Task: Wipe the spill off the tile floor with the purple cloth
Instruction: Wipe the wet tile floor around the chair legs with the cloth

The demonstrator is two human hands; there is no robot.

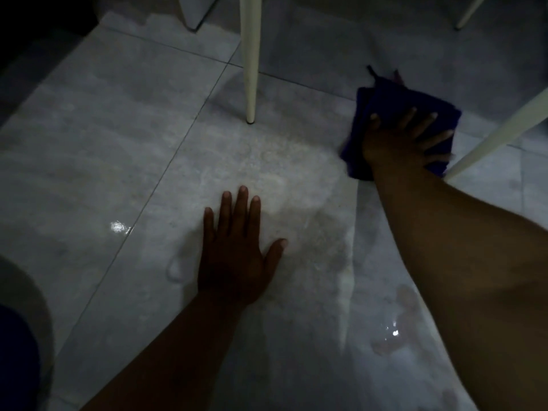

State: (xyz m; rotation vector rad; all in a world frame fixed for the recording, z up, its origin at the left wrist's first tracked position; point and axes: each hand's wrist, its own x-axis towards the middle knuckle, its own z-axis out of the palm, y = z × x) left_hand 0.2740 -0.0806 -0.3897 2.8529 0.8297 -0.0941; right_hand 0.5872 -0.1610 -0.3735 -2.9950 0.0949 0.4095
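A folded purple cloth (388, 105) lies flat on the grey tile floor (118, 129) at the upper right. My right hand (400, 140) presses down on it with fingers spread, covering its near half. My left hand (237, 250) rests flat on the tiles in the lower middle, fingers apart, holding nothing. A wet patch of spill (391, 321) glistens by my right forearm, and a smaller wet mark (175, 269) lies just left of my left hand. Streaky damp traces spread across the tile between the two hands.
A cream chair leg (250, 63) stands on the floor between the hands, further back. A second slanted cream leg (504, 132) touches down just right of the cloth. Another leg (470, 13) shows at the top right. The scene is dim.
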